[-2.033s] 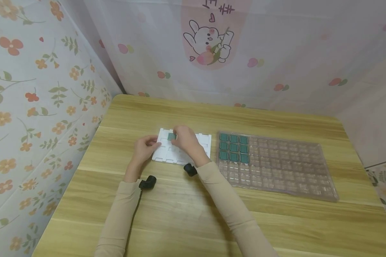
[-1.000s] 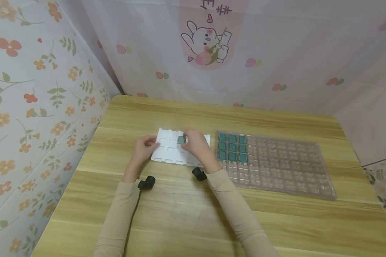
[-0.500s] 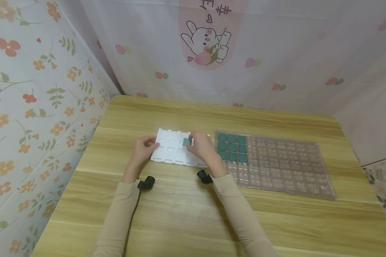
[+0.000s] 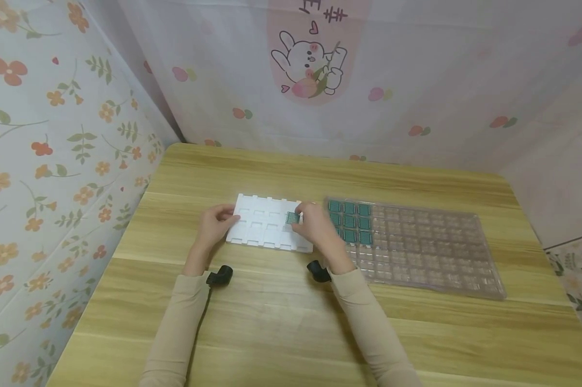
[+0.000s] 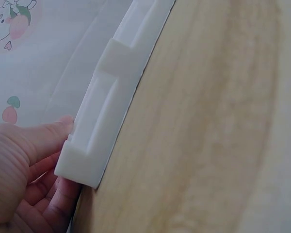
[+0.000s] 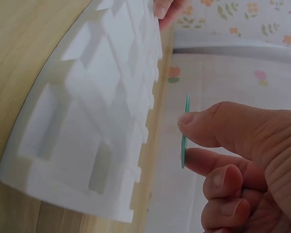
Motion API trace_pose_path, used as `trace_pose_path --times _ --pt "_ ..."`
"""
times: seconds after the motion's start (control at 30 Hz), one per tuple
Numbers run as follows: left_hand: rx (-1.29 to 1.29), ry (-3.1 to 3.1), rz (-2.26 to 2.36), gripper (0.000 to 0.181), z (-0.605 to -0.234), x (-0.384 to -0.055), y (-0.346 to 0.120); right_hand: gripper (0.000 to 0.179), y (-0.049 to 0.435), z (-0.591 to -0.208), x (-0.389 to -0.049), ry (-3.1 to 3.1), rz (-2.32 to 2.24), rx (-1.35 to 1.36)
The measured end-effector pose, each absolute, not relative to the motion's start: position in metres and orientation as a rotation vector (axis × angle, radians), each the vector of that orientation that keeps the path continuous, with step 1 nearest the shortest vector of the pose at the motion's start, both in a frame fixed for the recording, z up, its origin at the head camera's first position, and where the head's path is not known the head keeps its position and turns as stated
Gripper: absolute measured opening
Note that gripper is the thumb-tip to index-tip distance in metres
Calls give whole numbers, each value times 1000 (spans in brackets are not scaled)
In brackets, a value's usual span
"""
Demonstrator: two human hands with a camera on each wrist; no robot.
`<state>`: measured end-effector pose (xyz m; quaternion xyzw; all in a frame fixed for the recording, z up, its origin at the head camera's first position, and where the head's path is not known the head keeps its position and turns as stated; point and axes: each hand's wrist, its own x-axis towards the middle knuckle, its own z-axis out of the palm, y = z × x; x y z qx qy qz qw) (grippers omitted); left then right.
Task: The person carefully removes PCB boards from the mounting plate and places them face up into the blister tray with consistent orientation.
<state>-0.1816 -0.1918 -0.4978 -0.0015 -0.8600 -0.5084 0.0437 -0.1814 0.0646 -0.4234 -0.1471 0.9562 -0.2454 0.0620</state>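
My left hand (image 4: 214,228) grips the left end of a white plastic tray (image 4: 257,231) with shallow recesses, thumb along its edge in the left wrist view. Between thumb and index finger, my right hand (image 4: 316,223) pinches a small green circuit board (image 4: 292,217). In the right wrist view the board (image 6: 185,141) is seen edge-on, held apart from the tray's surface, with the other fingers curled below. The tray's recesses that show hold nothing.
To the right lies a clear plastic tray (image 4: 431,247) with many pockets. Several green boards (image 4: 349,221) fill its upper left pockets. Both trays rest on a wooden table (image 4: 271,312), with a patterned curtain (image 4: 204,64) behind.
My right hand has moved rightward across the white tray, carrying the green circuit board from its upper left part towards its right end. The left hand stays on the tray's left end.
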Motion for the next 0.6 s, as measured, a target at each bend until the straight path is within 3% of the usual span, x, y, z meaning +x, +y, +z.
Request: trace_pose_path --times 0.6 --pt "-6 -2643 -1534 30 -496 -182 -191 26 96 -423 -168 2894 -796 -389"
